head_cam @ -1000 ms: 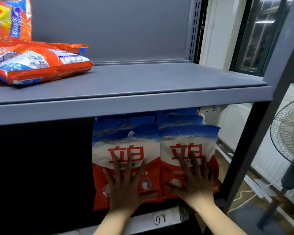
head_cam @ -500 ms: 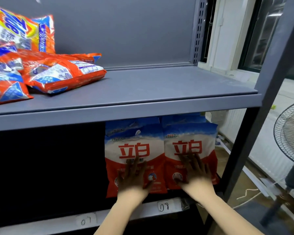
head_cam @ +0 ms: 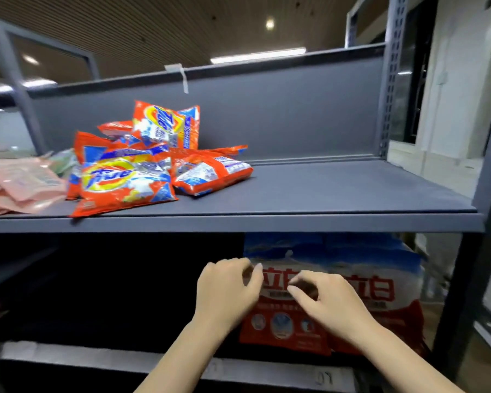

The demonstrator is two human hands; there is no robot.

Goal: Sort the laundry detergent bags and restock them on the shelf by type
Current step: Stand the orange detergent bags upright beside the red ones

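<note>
Left hand [head_cam: 224, 293] & right hand [head_cam: 328, 300] hang in front of the red-white bags [head_cam: 374, 296] on the low shelf – fingers loosely curled, holding nothing, can't tell if they touch. Bags stand upright, side by side. Orange bags [head_cam: 125, 180] lie piled on the top shelf [head_cam: 338, 188], pink packs [head_cam: 17, 182] just left.

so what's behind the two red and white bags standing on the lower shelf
Blue tops of more bags show just above the two red and white bags at the front of the lower shelf. How many stand behind is hidden by the front pair and the upper shelf.
</note>
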